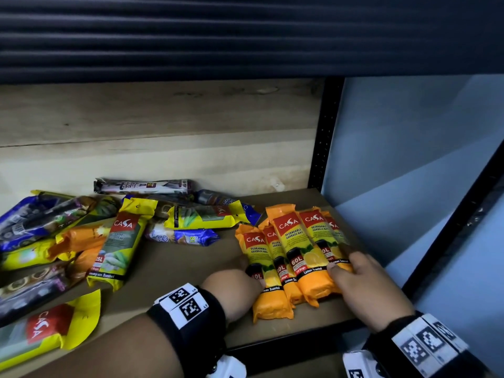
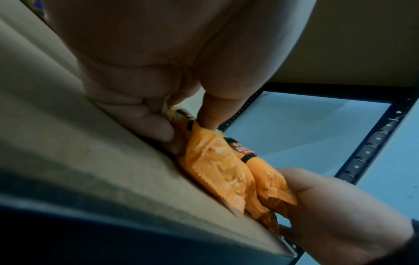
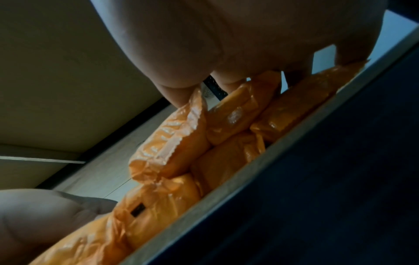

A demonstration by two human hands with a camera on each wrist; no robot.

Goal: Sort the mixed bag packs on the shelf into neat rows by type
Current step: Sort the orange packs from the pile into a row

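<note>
Several orange Casa 60L packs (image 1: 300, 255) lie side by side in a row at the right end of the shelf board (image 1: 177, 271). My left hand (image 1: 241, 272) grips the leftmost orange pack (image 2: 215, 166), fingers curled at its side and thumb on top. My right hand (image 1: 351, 270) holds the right side of the row, thumb on a pack face and fingers curled over the outer packs (image 3: 172, 143). Both hands squeeze the row between them near the front edge.
A mixed heap covers the left half: a yellow Casa pack (image 1: 120, 246), a blue pack (image 1: 182, 237), a dark pack (image 1: 141, 186) by the back wall, and another yellow pack (image 1: 41, 331) at the front left. A black upright post (image 1: 324, 132) bounds the right.
</note>
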